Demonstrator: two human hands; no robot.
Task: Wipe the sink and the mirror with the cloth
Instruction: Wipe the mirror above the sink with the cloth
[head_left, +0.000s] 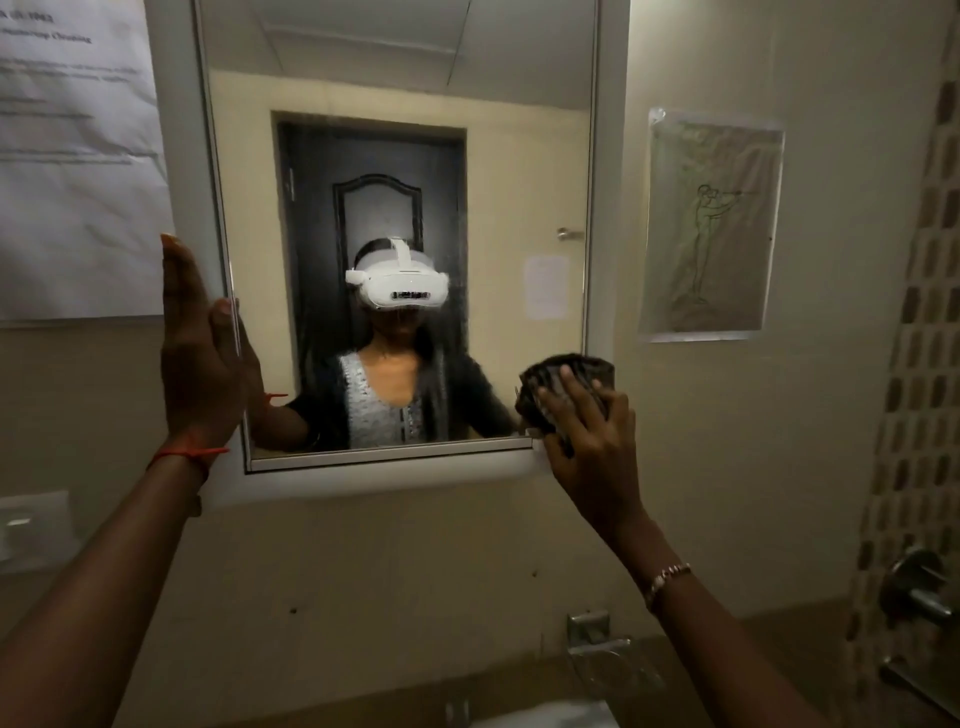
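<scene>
The right hand presses a dark, crumpled cloth flat against the lower right corner of the mirror, fingers spread over the fabric. The left hand is open, fingers straight and together, palm braced on the mirror's left frame edge. The mirror is rectangular, with a pale smooth frame. A metal tap sits below the mirror.

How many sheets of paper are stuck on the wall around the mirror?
2: a printed white sheet left of the mirror, and a drawing in a clear sleeve to its right. More may lie outside the view.
</scene>
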